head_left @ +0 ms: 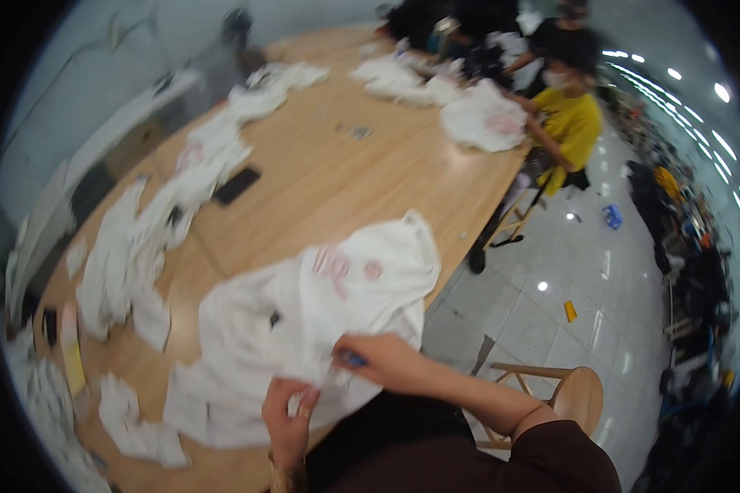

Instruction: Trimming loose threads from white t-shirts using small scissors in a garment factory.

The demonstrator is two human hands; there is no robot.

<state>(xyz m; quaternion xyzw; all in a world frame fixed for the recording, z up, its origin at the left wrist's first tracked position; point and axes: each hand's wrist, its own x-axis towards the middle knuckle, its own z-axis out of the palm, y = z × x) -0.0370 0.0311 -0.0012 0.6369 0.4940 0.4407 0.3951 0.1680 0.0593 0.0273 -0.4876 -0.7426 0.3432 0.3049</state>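
A white garment [255, 345] with a red print lies spread in front of me, its near edge at the table's edge. My left hand [289, 417] is closed at that near edge, thumb and fingertips pinching what looks like the white cloth. Just right of it and a little farther off, my right hand [386, 361] curls over the garment around a small blue tool [353, 358]. Most of that tool is hidden in the fist, so its exact kind does not show. A small dark spot [275, 318] marks the cloth.
More white garments [131, 255] run along the table's left side. A black phone [238, 186] lies beside them. Across the table [304, 172], a person in yellow [569, 127] handles another white garment [483, 117]. A wooden stool [578, 396] stands on the tiled floor to my right.
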